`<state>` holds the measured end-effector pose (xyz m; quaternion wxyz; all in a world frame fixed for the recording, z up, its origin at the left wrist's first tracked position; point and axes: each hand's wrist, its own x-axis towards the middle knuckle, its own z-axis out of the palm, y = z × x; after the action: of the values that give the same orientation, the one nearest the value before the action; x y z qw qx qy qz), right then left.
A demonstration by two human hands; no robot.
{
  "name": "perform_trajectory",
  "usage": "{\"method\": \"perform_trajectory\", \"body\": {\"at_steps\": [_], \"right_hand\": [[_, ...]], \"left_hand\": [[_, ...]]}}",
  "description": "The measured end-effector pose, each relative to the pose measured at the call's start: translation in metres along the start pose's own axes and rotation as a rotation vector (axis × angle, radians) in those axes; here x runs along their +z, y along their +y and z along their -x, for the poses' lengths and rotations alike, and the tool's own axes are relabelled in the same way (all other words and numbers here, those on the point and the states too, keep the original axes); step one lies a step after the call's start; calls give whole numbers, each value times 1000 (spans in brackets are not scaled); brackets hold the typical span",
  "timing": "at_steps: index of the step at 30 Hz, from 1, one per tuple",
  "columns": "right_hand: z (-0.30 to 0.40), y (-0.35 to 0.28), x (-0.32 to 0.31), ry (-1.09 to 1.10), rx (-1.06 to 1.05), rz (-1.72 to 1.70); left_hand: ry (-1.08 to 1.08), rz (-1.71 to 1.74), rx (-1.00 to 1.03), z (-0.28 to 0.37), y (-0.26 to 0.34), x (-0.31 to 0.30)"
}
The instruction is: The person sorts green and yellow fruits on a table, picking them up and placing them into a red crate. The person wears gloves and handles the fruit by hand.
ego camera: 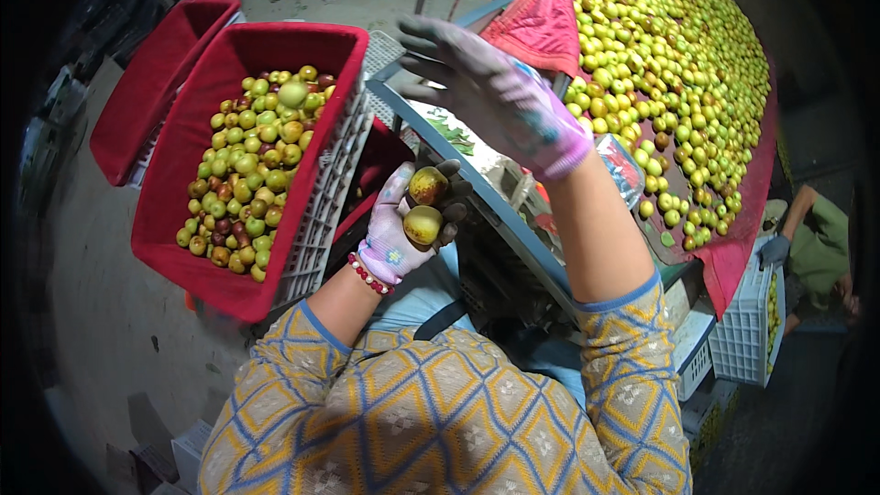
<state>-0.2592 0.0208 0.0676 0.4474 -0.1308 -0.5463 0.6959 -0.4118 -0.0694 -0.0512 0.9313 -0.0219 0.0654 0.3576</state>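
Observation:
Two green-brown jujube fruits lie in the palm of my gloved left hand (405, 220): a browner one (427, 185) above and a yellow-green one (422, 225) below. My right hand (481, 89), in a matching glove with grey fingers, is raised with fingers apart and nothing visible in it. To the left, a white plastic crate (317, 220) with a red cloth lining (185, 144) holds many jujubes (247, 165). One pale jujube (293, 94) looks larger than the others; whether it rests on them or is in the air, I cannot tell. A large jujube heap (674, 75) covers the sorting table at right.
Red cloth (739, 247) drapes the table; its blue-grey metal frame (481, 199) runs beside my hands. A clear plastic package (620, 168) lies near my right wrist. Another red-lined crate (158, 82) stands far left. At right, a co-worker's gloved hand (775, 251) touches a white crate (746, 337).

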Motion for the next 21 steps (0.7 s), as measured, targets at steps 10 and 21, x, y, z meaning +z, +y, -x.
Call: {"method": "perform_trajectory", "body": {"at_steps": [10, 21], "right_hand": [[126, -11, -50, 674, 306, 128], [195, -8, -56, 839, 214, -113]], "left_hand": [[-130, 62, 29, 11, 20, -4], [-102, -22, 230, 0, 7, 23]]}}
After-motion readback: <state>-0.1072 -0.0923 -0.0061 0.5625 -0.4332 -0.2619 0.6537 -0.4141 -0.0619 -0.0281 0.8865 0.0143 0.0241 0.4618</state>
